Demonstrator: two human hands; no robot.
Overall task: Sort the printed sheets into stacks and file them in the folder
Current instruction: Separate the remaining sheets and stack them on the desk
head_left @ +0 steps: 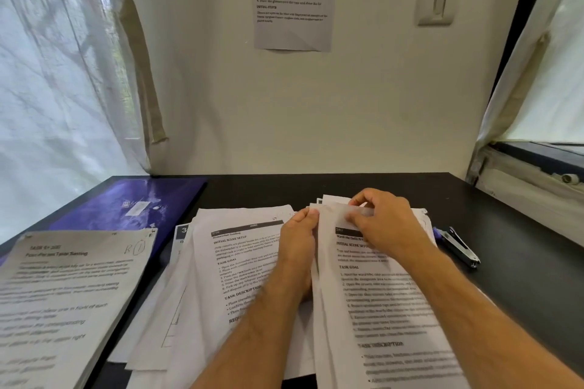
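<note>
Both forearms reach in from the near edge: right hand (pixel 384 224) pinches the far edge of the top sheet on the right stack (pixel 392 309), left hand (pixel 298 241) grips that stack's left edge, thumb on top. Left of them lie a loose middle stack (pixel 234 265) and a stapled left stack (pixel 63 294). Sorting looks partway done; purple folder (pixel 132 202), far left on the table (pixel 505 262), is shut, nothing filed; stapler (pixel 458 246) idle at right.

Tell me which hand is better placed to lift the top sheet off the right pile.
The right hand. It already pinches the far edge of the top sheet of the right pile, while the left hand only holds that pile's left edge, steadying it.
</note>
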